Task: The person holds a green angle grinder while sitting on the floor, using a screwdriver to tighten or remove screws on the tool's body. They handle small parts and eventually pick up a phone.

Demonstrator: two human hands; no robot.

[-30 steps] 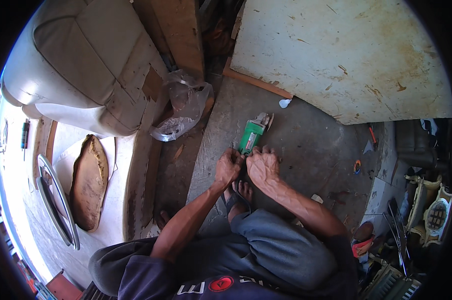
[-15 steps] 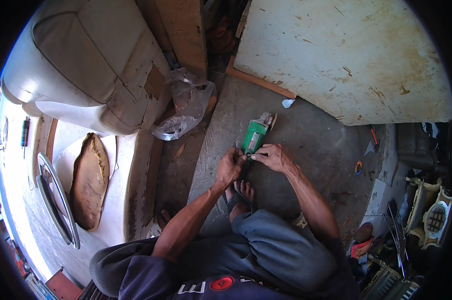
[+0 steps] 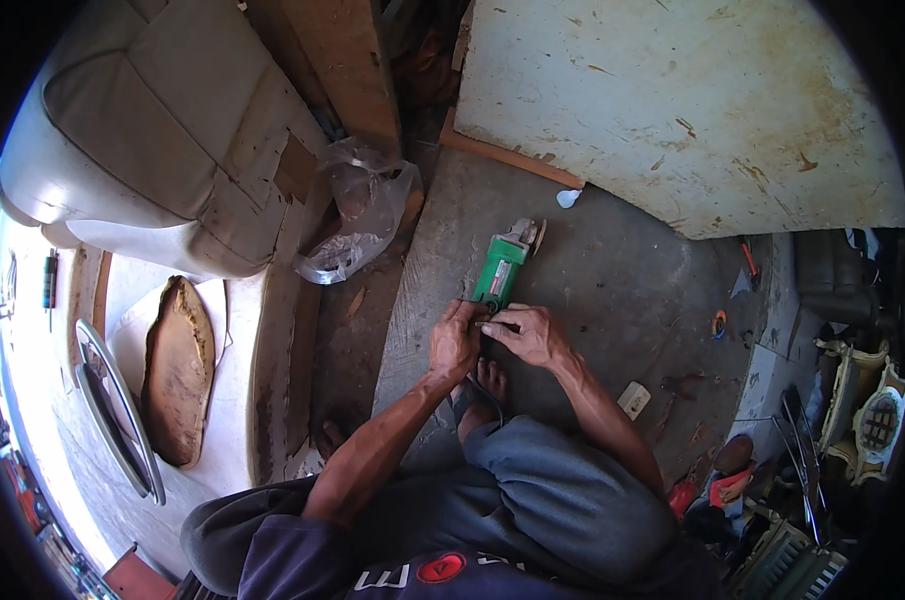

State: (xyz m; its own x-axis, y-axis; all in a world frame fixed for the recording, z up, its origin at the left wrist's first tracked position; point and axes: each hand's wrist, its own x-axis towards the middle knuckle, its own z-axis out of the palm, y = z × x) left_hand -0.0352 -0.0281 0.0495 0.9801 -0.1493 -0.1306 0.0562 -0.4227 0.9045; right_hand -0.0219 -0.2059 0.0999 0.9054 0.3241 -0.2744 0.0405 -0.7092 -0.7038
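A green angle grinder (image 3: 499,266) lies on the concrete floor before me, its metal head and disc pointing away. My left hand (image 3: 456,340) is closed around the dark rear end of the grinder, fingers curled. Close beside it, my right hand (image 3: 528,336) pinches with thumb and forefinger at the same rear end. What sits in that pinch is too small to make out, and my fingers partly hide the spot. My bare foot (image 3: 484,385) in a dark sandal rests just below the hands.
On the left stand a pale padded seat (image 3: 142,150) and a brown oval pad (image 3: 180,370). A clear plastic bag (image 3: 357,215) lies near the seat. A large white board (image 3: 672,110) fills the upper right. A small pale block (image 3: 633,400) lies by my right forearm; metal parts (image 3: 862,410) crowd the right.
My right hand has shifted slightly left and down, nearer my left hand, its fingers moving at the grinder's rear end. The pale block by my right forearm shows more fully.
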